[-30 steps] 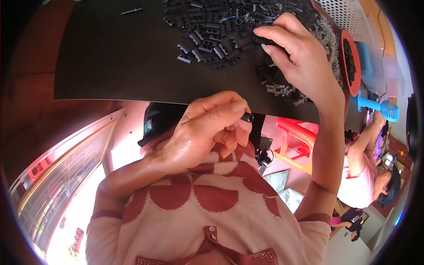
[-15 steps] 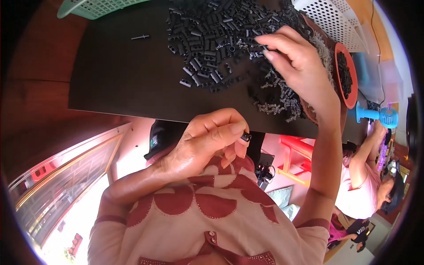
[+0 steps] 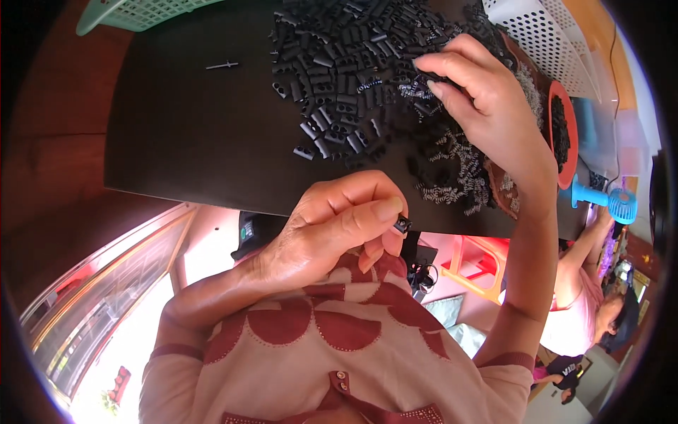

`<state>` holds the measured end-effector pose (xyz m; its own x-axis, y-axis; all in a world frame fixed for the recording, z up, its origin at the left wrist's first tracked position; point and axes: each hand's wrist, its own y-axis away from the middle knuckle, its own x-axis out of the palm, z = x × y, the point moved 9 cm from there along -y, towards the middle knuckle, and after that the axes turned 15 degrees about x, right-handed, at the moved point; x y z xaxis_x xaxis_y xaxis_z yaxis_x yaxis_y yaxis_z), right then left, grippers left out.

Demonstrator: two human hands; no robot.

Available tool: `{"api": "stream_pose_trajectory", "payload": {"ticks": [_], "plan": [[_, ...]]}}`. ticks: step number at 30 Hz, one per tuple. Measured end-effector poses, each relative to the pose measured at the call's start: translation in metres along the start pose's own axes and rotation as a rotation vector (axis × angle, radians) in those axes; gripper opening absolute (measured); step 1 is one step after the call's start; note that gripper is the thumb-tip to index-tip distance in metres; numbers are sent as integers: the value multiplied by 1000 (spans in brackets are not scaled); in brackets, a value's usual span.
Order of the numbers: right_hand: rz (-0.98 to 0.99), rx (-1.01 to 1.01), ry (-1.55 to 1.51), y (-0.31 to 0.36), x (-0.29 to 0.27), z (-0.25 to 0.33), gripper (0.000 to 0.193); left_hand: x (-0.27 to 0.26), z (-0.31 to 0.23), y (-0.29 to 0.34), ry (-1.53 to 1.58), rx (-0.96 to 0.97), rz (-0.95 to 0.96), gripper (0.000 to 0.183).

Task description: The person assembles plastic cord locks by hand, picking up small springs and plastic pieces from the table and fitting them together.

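Note:
Pinched between the thumb and fingers of my left hand (image 3: 346, 219), just off the table's near edge, is a small black plastic cord-lock piece (image 3: 402, 224) with a hole in its end. My right hand (image 3: 487, 106) hovers over the right side of the pile, thumb and forefinger apart, and I see nothing between them. Beneath its fingertips lie small metal springs (image 3: 452, 192), mixed with dark bits. A broad heap of black two-holed plastic pieces (image 3: 346, 102) spreads to the left of this hand. My palm hides part of the springs.
A thin grey pin (image 3: 222, 65) lies alone on the dark table (image 3: 191, 134). Around the table stand a green basket (image 3: 141, 21), a white perforated basket (image 3: 540, 35), an orange-red bowl (image 3: 571, 134) of black parts and a blue fan (image 3: 621, 205). Another person (image 3: 575, 304) sits at the right.
The view has shifted slightly, so the table's things sit a little differently. My left hand still pinches the black piece; my right hand stays over the springs with its fingers apart.

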<state>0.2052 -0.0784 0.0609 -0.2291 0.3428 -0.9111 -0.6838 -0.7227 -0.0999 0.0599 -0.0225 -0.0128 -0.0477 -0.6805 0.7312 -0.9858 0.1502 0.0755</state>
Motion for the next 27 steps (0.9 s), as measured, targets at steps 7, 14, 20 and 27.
{"api": "stream_pose_trajectory", "payload": {"ticks": [7, 14, 20, 27], "plan": [[56, -39, -49, -26, 20, 32, 30, 5, 1, -8, -101, -74, 83, 25], [53, -115, 74, -24, 3, 13, 35, 1, 0, -12, -48, -31, 82, 23], [44, -31, 61, -14, 9, 9, 42, -2, 1, -15, -25, -42, 79, 25], [58, -12, -10, -18, 4, 8, 36, -3, 3, -12, 12, -88, 51, 26]]}}
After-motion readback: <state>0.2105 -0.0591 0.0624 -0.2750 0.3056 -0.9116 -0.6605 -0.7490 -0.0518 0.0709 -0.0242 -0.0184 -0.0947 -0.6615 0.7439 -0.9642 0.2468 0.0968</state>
